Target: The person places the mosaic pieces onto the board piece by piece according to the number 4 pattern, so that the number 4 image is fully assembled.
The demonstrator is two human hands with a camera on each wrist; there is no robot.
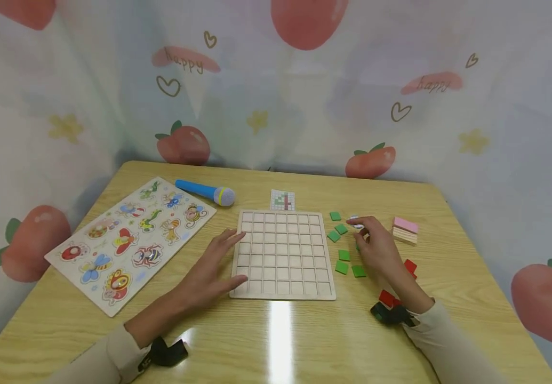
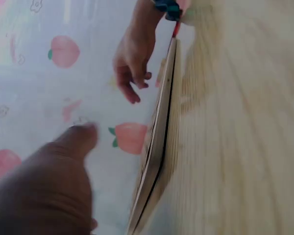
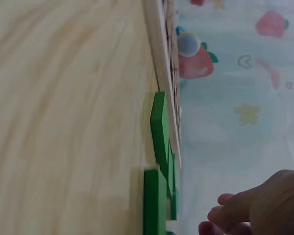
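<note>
A pale wooden grid board point(image 1: 282, 255) lies flat before me on the table. My left hand point(image 1: 210, 272) has its fingers spread at the board's left edge, fingertips and thumb over the rim. To the right of the board, my right hand point(image 1: 376, 248) hovers above scattered green tiles point(image 1: 344, 255), index finger reaching left and the other fingers loosely bent. A small white and blue piece point(image 1: 353, 217) shows partly behind that index finger. In the left wrist view, the right hand point(image 2: 134, 58) hangs with nothing visible between its fingers.
A small pattern card point(image 1: 282, 200) lies behind the board. On the left are an insect puzzle board point(image 1: 132, 240) and a blue toy microphone point(image 1: 204, 190). Pink and plain wooden pieces point(image 1: 405, 230) sit at the right; red tiles point(image 1: 387, 298) lie partly under the right forearm.
</note>
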